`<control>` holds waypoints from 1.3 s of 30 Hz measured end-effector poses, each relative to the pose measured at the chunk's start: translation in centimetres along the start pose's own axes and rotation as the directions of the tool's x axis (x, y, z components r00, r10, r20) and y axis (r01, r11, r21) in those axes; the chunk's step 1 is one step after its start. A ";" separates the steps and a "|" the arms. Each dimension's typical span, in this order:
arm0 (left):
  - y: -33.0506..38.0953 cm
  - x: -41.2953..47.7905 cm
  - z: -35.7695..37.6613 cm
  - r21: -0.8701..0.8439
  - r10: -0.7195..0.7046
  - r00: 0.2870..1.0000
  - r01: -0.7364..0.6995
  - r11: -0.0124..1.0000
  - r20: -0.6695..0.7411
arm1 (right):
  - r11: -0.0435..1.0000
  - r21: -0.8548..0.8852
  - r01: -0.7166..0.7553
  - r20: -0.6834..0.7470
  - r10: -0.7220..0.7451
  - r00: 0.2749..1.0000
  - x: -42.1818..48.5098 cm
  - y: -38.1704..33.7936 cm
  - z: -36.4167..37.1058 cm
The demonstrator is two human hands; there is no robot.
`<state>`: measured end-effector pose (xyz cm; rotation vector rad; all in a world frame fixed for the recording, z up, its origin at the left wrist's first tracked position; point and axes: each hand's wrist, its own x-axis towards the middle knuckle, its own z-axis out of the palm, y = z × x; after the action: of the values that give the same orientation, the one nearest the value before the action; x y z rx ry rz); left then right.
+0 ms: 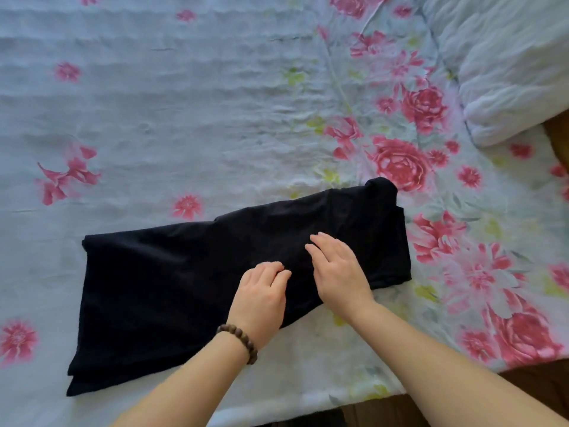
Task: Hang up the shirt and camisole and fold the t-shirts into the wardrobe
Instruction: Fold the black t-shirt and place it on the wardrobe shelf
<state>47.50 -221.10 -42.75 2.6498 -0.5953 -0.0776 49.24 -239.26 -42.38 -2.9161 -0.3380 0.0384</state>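
A black t-shirt (pixel 172 282) lies on the bed, folded lengthwise into a long strip that runs from lower left to upper right. My left hand (pixel 261 294), with a wooden bead bracelet on its wrist, rests on the middle of the strip with its fingers curled under. Whether those fingers pinch cloth does not show. My right hand (pixel 335 269) lies flat on the shirt just to the right, fingers straight and pressing the fabric down. No shirt, camisole or wardrobe is in view.
The floral bedsheet (pixel 184 103) in pale blue with pink flowers covers the whole bed. A white crumpled duvet (pixel 508 72) lies at the upper right. The bed's near edge and brown floor (pixel 538 383) show at the lower right.
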 end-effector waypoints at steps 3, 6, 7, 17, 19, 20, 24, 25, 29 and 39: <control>3.1 4.2 2.4 -0.021 -0.037 0.980 0.042 0.999 0.196 | 0.996 -0.081 -0.030 0.157 0.042 0.987 3.4 1.5 0.1; 4.1 6.6 5.5 0.125 -0.191 0.940 0.162 0.979 0.283 | 0.990 -0.134 -0.046 0.304 0.085 0.949 5.9 4.3 1.1; 4.3 6.8 6.3 0.160 -0.214 0.942 0.177 0.971 0.258 | 0.985 -0.151 -0.079 0.331 0.126 0.935 6.2 5.4 1.2; 8.2 15.8 5.8 0.031 -0.202 0.979 0.201 0.979 0.007 | 0.917 0.341 -0.206 -0.130 0.263 0.956 9.4 17.3 -2.3; 8.7 19.7 5.4 -0.043 -0.206 0.978 0.205 0.978 -0.026 | 0.847 0.404 -0.344 0.009 0.373 0.928 10.9 21.4 -3.3; 8.9 21.5 5.3 -0.067 -0.213 0.977 0.212 0.975 -0.019 | 0.829 0.405 -0.386 0.106 0.376 0.920 11.3 23.0 -3.7; 8.9 27.0 5.7 -0.076 -0.215 0.967 0.226 0.971 0.138 | 0.870 0.371 -0.323 0.343 0.195 0.919 12.6 25.0 -4.1; 8.9 27.9 5.9 -0.075 -0.199 0.960 0.217 0.973 0.196 | 0.888 0.356 -0.291 0.361 0.156 0.919 12.9 25.0 -3.9; 8.8 29.4 6.3 -0.024 -0.170 0.920 0.191 0.981 0.354 | 0.895 0.362 -0.262 0.344 0.133 0.929 13.7 24.6 -3.4; 8.9 30.9 5.9 -0.081 -0.195 0.866 0.259 0.962 0.460 | 0.553 0.713 -0.431 0.298 0.317 0.900 12.7 24.9 -4.1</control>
<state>71.11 -243.70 -43.29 2.5546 -0.3893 -0.7929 67.41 -260.88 -43.48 -2.0543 0.2624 0.3586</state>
